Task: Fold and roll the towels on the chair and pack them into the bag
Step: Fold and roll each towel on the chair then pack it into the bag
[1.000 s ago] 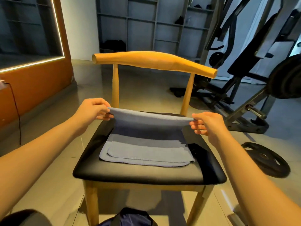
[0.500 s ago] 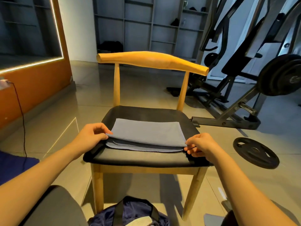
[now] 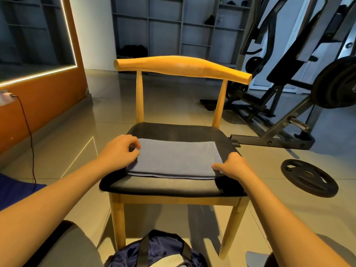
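Okay, the folded grey towel point(image 3: 175, 160) lies flat on the black seat of the chair point(image 3: 173, 186), its long axis running left to right, parallel to the seat's front edge, with the stitched short end pointing right. The left hand point(image 3: 117, 151) has its fingers point(image 3: 133, 141) curled onto the left short edge, and the right hand point(image 3: 234, 166) pinches the near right corner. Best bet, I'd say: square the layers, press flat, then roll tight and even from one short end, with the bag point(image 3: 163, 251) waiting on the floor below
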